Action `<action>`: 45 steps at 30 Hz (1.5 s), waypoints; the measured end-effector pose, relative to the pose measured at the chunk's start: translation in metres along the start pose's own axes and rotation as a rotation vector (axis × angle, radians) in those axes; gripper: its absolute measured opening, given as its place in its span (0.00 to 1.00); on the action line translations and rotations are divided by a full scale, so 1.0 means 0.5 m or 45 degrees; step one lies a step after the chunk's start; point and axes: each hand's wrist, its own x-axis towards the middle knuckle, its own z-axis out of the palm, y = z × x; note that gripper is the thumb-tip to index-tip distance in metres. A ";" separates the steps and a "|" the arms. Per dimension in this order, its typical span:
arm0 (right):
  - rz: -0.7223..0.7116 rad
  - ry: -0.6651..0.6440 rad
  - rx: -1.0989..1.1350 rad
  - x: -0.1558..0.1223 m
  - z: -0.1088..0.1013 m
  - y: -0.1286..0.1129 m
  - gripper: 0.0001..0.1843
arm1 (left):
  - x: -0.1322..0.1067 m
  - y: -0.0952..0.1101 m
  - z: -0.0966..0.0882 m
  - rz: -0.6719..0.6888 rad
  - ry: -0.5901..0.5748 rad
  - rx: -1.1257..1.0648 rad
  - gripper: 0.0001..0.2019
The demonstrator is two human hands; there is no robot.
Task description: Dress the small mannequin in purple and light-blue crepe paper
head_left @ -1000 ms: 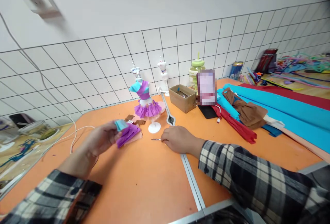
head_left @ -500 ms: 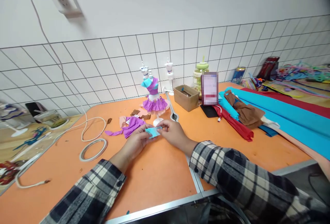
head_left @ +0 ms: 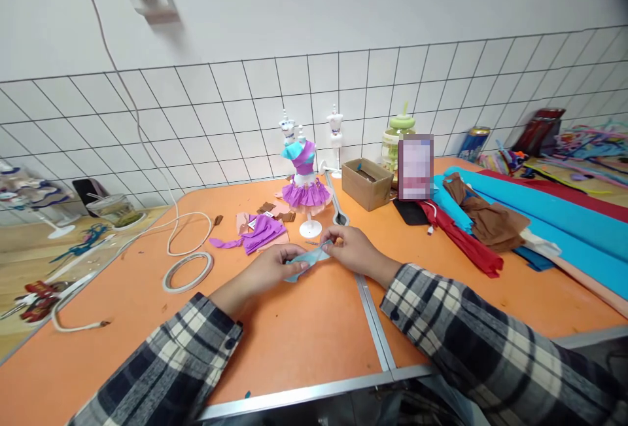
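Note:
Both my hands meet over the orange table (head_left: 304, 341) and hold a small light-blue scrap of fabric (head_left: 308, 260) stretched between them. My left hand (head_left: 269, 267) pinches its left end, my right hand (head_left: 349, 248) its right end. Just behind them lies a purple fabric piece (head_left: 259, 232) with brown and pink scraps. A small mannequin (head_left: 304, 174) in a purple and teal dress stands on a white stand behind my hands. A thin needle-like tool (head_left: 312, 243) lies by my right fingers.
A roll of tape (head_left: 188, 271) and a white cable (head_left: 161, 230) lie to the left. A cardboard box (head_left: 367, 184), a green-lidded jar (head_left: 395, 141) and a phone stand at the back. Blue, red and brown cloth (head_left: 495, 216) covers the right side.
The purple piece left my left hand and now lies on the table. Both hands came together on the light-blue scrap and spread it out. The view shifted right.

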 end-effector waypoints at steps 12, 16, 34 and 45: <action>0.176 -0.129 0.265 0.005 0.002 0.020 0.04 | -0.027 0.018 -0.037 -0.133 0.018 -0.043 0.15; 0.066 0.069 0.158 0.011 -0.008 0.025 0.09 | -0.017 0.005 -0.036 -0.128 0.200 -0.059 0.22; -0.097 -0.384 -0.981 -0.004 -0.022 0.016 0.17 | -0.016 0.008 -0.048 -0.025 0.590 0.150 0.13; -0.074 -0.447 -1.241 -0.017 -0.018 -0.038 0.13 | -0.007 -0.007 -0.039 -0.174 0.454 -0.485 0.18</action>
